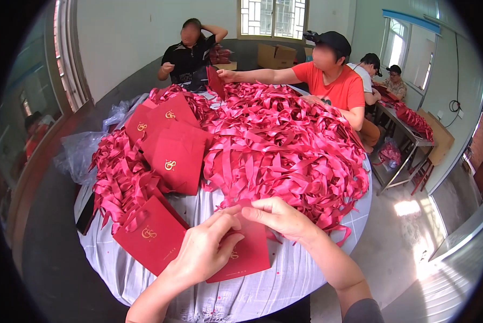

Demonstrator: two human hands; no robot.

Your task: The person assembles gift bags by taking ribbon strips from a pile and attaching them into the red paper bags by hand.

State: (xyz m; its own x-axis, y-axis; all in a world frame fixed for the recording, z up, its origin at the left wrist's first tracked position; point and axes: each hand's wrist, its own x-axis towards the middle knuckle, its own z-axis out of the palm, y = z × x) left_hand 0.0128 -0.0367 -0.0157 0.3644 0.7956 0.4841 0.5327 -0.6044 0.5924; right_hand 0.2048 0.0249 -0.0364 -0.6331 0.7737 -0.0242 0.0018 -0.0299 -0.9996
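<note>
Nearest to us, our left hand [201, 253] lay over a flat red paper bag [247, 253] at the near edge of the round table [284, 280], fingers curled down and pinching its upper part, while our right hand [282, 218] pinched the bag's top edge between thumb and forefinger; both hands were closed on that one bag. It rested on the pale cloth, tilted, its gold emblem half hidden under our left wrist. We judged it light and thin, stiff enough to keep its flat shape yet easy to crease, with a smooth face that could slide on the cloth, so the folded top edge and the corners seemed the safest places to hold it.

Just to the left lay another red bag [153, 237], flat, gold emblem up, its corner touching ours or nearly so; we could not tell which. Beyond it a loose stack of red bags [171, 140] sat among the ribbons. The great heap of red ribbons [290, 140] covered most of the table, soft, limp and tangled, some strands trailing over the right rim close to our right hand. A dark flat object [85, 214] hung at the left rim, and clear plastic sheeting [80, 151] bunched beyond it.

At the far side, a person in an orange shirt [335, 81] reached across the heap, and a person in black [187, 54] sat beside them
</note>
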